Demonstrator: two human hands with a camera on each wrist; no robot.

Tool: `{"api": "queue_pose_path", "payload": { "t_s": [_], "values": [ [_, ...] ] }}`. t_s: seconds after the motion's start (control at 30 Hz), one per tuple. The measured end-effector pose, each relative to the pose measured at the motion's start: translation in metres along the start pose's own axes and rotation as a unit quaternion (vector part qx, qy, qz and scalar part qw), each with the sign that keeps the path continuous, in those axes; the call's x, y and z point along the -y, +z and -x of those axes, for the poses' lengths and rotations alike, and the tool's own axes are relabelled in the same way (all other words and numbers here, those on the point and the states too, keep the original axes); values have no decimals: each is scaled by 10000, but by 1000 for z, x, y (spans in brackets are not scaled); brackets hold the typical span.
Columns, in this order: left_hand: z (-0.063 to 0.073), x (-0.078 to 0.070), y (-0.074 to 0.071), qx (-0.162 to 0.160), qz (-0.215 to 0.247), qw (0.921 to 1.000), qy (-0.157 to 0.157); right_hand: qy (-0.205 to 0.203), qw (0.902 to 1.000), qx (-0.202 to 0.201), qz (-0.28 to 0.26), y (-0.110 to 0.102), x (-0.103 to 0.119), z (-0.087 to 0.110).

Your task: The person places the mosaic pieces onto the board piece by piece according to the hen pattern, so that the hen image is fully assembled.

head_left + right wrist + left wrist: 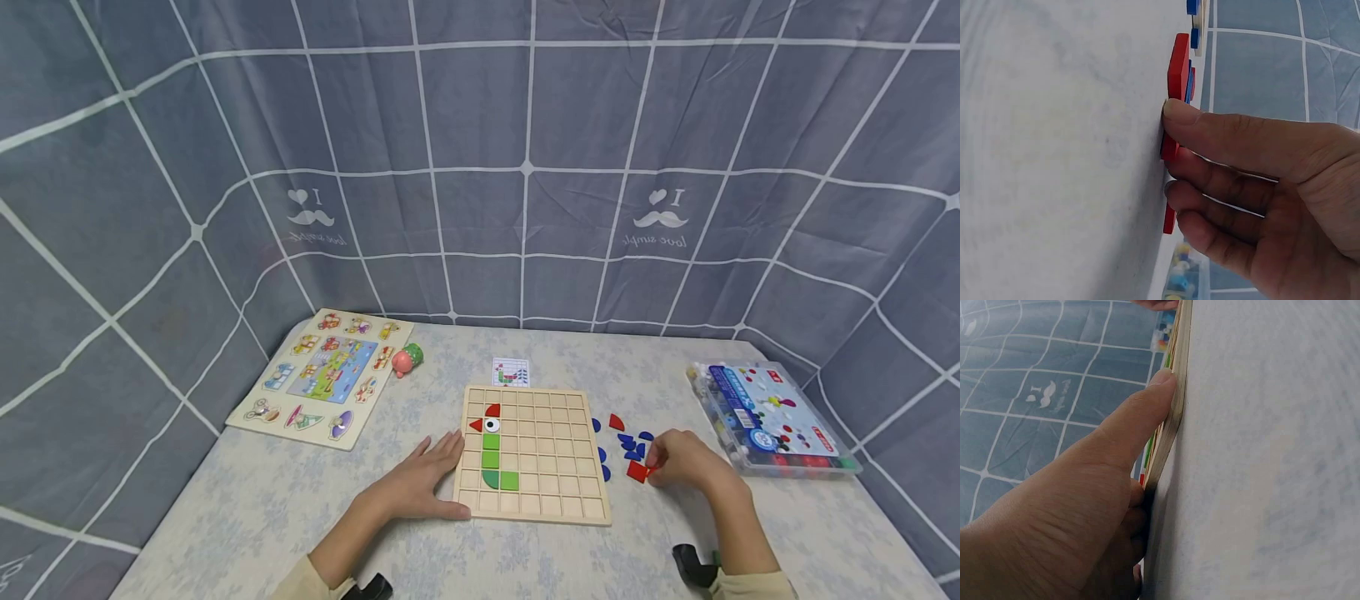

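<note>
A wooden grid board (pixel 555 458) lies in the middle of the table. In its left columns sit a red quarter-round, a red triangle, a white eye piece (pixel 491 425), several green squares (pixel 491 459) and a dark green quarter-round. My left hand (pixel 416 485) rests at the board's left side with fingers spread; in the left wrist view its thumb (pixel 1141 415) touches the edge. Right of the board, my right hand (pixel 686 458) pinches a small red piece (pixel 1170 147) between thumb and fingers, its shape partly hidden. Close by lies a red square (pixel 637 472).
Loose blue pieces (pixel 628 444) and a red quarter-round (pixel 616 422) lie right of the board. A pattern card (pixel 511 372) lies behind it. Further out are a picture puzzle board (pixel 330 375), a small red-and-green toy (pixel 407 360) and a clear plastic case (pixel 776 417).
</note>
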State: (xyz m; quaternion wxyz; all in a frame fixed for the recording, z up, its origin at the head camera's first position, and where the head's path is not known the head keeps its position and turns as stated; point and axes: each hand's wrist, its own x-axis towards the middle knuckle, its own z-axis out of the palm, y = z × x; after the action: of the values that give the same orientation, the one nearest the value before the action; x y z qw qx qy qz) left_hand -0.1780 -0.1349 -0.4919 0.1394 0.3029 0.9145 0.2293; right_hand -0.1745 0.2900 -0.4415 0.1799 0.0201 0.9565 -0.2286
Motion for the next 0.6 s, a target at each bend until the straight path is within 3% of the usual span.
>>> {"api": "queue_pose_path", "payload": {
  "t_s": [0.6],
  "values": [
    [0, -1, -1, 13, -33, 10000, -33, -127, 9997, -114, -146, -5, -12, 2]
  ]
}}
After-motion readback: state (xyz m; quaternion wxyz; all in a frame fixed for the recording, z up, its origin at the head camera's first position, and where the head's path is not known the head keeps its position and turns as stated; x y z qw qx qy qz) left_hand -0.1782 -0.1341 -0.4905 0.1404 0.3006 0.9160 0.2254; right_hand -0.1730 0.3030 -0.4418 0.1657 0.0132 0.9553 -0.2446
